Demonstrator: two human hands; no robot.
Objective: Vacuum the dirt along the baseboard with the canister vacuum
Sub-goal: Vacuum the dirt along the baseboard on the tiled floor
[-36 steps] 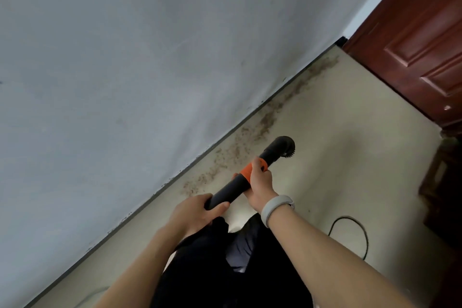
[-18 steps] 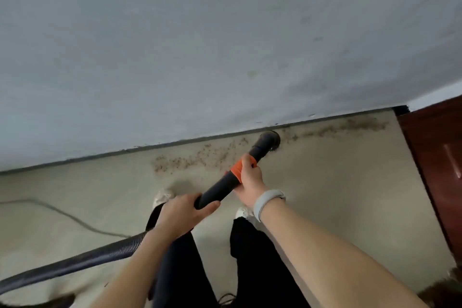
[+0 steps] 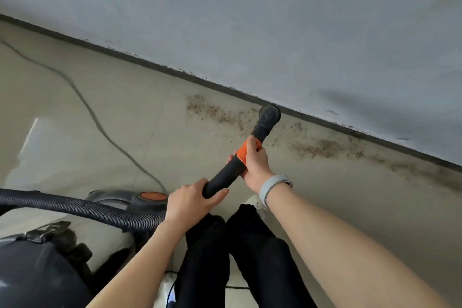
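A black vacuum wand is held in both hands and is angled up and away toward the dark baseboard, which is taken here as the landmark. The lower end of the wand is gripped by the left hand, with fingers curled over the top and the thumb laid along the tube. Higher up, the orange collar of the wand is clasped by the right hand, its fingers wrapped round the tube; a pale grey wristband is worn on that wrist. The round brush nozzle is set at the foot of the baseboard, touching or almost touching it. A band of brown dirt is spread on the beige floor along the baseboard, on both sides of the nozzle. A ribbed black hose is run from the left hand's end of the wand, away from the baseboard, toward the dark canister, which is seen well apart from the baseboard at the near left. A thin grey cord is trailed across the floor from near the baseboard toward the canister. Black trouser legs are seen between the forearms
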